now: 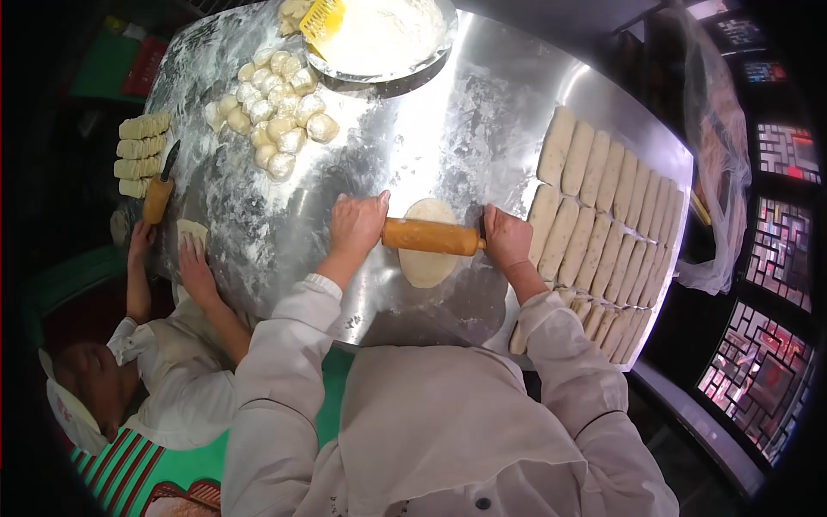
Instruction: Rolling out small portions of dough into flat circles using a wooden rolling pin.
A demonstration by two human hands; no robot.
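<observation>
While the flat oval of dough [426, 250] lies at the centre of the frame on the floured steel surface [482, 129], the wooden rolling pin [431, 236] rests across its middle, so the weight bears on the dough. The left hand [357, 222] lies flat over the pin's left end, its grip loose, with fingers stretched forward rather than curled; the right hand [506, 237] presses the right end the same way, palm down. With one hand at each end, the pin can likely turn freely under the palms.

To the right of the dough, long rolled strips [594, 215] lie side by side in rows that run to the surface's right edge, just beside the right hand, so little room is left on that side. Bare floured metal opens ahead of the pin, toward the upper middle. Further up and left sits a heap of small dough balls [276, 112], and at the top a round tray of flour [383, 39] with a yellow scraper [323, 21].

At the left edge a co-worker's hands [194, 267] press another dough piece [191, 231], near a second rolling pin [158, 196] and a stack of pale dough pieces [140, 153], well apart from the main work.
</observation>
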